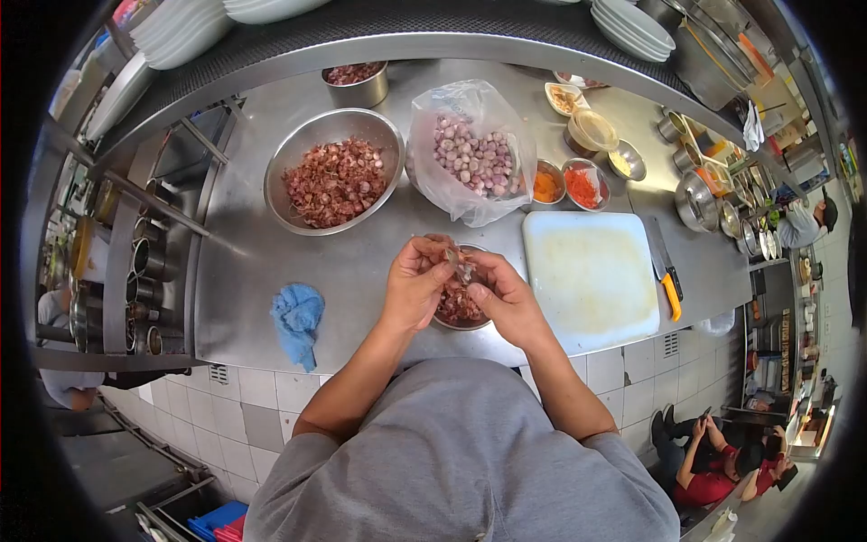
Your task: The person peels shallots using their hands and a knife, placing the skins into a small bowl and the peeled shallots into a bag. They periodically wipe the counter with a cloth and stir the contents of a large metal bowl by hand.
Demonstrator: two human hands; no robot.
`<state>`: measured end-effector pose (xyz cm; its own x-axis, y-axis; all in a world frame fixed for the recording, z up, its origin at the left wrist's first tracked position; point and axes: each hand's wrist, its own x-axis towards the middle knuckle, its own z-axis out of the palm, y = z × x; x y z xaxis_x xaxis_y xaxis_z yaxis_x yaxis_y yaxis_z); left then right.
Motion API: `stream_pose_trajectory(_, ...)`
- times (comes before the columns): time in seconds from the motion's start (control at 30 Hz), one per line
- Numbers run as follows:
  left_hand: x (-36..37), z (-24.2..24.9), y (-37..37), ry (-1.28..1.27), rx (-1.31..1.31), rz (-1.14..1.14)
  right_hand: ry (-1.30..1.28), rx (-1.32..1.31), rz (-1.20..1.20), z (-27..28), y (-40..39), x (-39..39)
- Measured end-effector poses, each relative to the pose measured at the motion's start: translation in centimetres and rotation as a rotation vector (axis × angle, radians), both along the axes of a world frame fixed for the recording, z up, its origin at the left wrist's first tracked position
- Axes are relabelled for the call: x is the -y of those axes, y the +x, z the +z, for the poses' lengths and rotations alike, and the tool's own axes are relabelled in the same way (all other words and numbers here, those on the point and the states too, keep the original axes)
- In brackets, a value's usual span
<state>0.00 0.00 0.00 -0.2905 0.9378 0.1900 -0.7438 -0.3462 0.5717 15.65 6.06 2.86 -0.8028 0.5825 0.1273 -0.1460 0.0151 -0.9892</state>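
Observation:
Both hands meet above a small metal bowl [459, 312] that holds reddish-brown skins. My left hand [420, 282] has its fingers pinched around a small shallot with loose skin [461, 268]. My right hand [506, 296] touches the same shallot from the other side, its fingers curled inward. Behind them, a clear plastic bag [470, 203] holds pale purple peeled shallots [474, 154]. A large steel bowl [396, 167] full of unpeeled reddish shallots [334, 183] sits to the left of the bag.
A white cutting board [591, 280] lies at the right, with orange- and black-handled knives [670, 287] beside it. A blue cloth [297, 323] is at the left. Small bowls with orange [546, 185] and red food [584, 187] stand behind the board. People in red [713, 483] are at the lower right.

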Motion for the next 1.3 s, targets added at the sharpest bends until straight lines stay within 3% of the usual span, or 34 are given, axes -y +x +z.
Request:
stream_pose_trajectory(0.1,-0.3,0.2,0.3,-0.025,-0.038,0.093,-0.078,-0.079,-0.09,0.3,-0.8,0.2)
stream_pose_trajectory(0.17,-0.4,-0.5,1.0,0.013,-0.242,0.178,-0.469,-0.054,-0.073,1.3,-0.4,0.0)
stream_pose_trajectory(0.2,-0.3,-0.5,1.1,0.012,-0.24,0.181,-0.469,-0.052,-0.071,1.3,-0.3,-0.1)
stream_pose_trajectory(0.3,-0.1,-0.1,0.7,-0.148,-0.164,0.1,-0.625,-0.125,-0.05,1.3,-0.3,-0.2)
stream_pose_trajectory(0.37,-0.4,0.1,-0.1,-0.197,0.112,0.048,-0.735,-0.128,-0.071,1.4,-0.3,-0.2)
stream_pose_trajectory(0.4,-0.4,0.2,-0.5,-0.194,0.111,0.05,-0.732,-0.129,-0.068,1.4,-0.3,-0.2)
stream_pose_trajectory(0.47,-0.2,0.4,-1.1,-0.303,0.202,-0.031,-0.671,-0.097,-0.091,0.9,-0.2,-0.2)
stream_pose_trajectory(0.6,0.0,-0.5,-0.8,-0.281,0.123,-0.027,-0.547,-0.007,-0.156,0.1,0.0,-0.3)
stream_pose_trajectory(0.67,0.0,-1.3,-0.7,-0.253,0.005,0.005,-0.314,0.115,-0.195,-0.1,0.0,0.0)
stream_pose_trajectory(0.8,0.1,-0.4,-0.9,-0.28,0.106,-0.036,-0.202,0.1,-0.1,-0.8,0.3,-0.1)
stream_pose_trajectory(0.87,0.3,0.1,-0.8,-0.295,0.117,-0.038,0.025,0.131,-0.095,-1.2,0.2,-0.1)
stream_pose_trajectory(1.07,0.7,0.1,-0.4,-0.2,-0.038,-0.013,0.068,0.18,-0.011,0.2,0.4,-0.2)
stream_pose_trajectory(1.3,1.0,0.0,-0.2,-0.264,-0.082,-0.038,0.166,0.24,0.002,0.0,0.8,-0.2)
